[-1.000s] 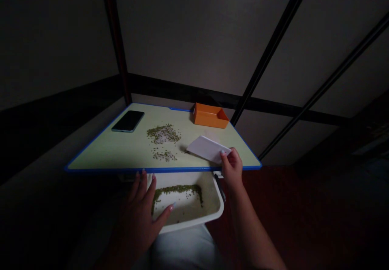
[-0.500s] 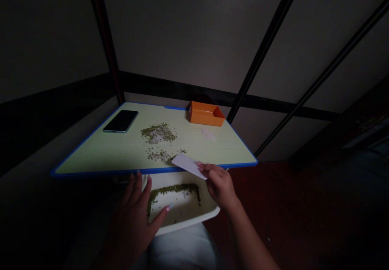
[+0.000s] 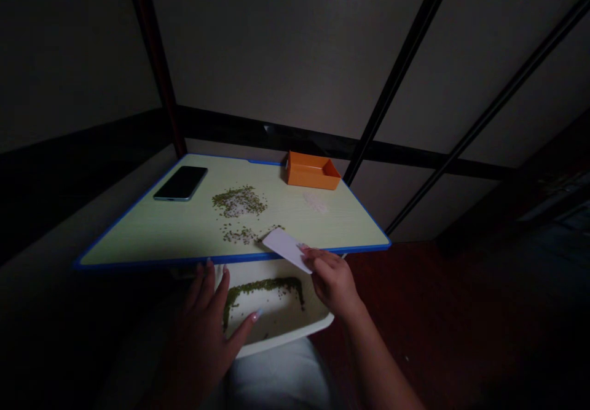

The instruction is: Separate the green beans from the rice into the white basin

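Sweeping well probably calls for keeping the white card [image 3: 286, 250] low against the blue-edged tabletop [image 3: 170, 238] and pulling gently, lest the loose green grains [image 3: 240, 235] scatter. The right hand [image 3: 334, 282] pinches the card at the tabletop's near edge; the grains lie on the tabletop just past the card's far end, away from those fingers. The left hand [image 3: 212, 321], fingers spread, is at the tabletop's near edge.

On table [image 3: 175, 232]: phone [image 3: 180, 183] left, seeds [image 3: 239, 201] centre, box [image 3: 311, 179] rear right; tub [image 3: 286, 338] before.
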Available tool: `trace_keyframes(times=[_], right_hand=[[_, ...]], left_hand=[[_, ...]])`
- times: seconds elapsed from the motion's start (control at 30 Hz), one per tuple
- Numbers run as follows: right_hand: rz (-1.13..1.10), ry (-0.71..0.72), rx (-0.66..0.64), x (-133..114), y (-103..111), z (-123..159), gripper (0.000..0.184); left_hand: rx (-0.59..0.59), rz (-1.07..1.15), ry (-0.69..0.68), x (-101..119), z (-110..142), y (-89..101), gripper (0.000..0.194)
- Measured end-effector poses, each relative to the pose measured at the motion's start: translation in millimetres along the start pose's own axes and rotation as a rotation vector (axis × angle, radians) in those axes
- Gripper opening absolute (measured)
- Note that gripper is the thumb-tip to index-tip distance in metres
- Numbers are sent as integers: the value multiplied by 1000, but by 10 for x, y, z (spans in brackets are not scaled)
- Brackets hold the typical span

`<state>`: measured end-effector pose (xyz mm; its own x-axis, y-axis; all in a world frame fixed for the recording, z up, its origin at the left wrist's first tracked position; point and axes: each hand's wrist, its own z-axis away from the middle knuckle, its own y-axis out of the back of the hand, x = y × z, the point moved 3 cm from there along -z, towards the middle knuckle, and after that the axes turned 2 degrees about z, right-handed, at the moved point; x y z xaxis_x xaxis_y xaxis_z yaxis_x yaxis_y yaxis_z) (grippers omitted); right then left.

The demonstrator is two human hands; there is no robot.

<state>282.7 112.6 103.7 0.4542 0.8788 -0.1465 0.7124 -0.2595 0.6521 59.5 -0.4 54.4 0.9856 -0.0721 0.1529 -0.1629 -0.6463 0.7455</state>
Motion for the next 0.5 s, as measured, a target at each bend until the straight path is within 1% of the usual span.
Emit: trace_keyframes(times=[0.27,0.5], right_hand=[[58,-24,-12,16,1,43,29],[127,-28,9,39,29,63,32]], left_hand=[[6,-10,2,0,-2,17,75],[1,-17,-7,5,-12,22,75]])
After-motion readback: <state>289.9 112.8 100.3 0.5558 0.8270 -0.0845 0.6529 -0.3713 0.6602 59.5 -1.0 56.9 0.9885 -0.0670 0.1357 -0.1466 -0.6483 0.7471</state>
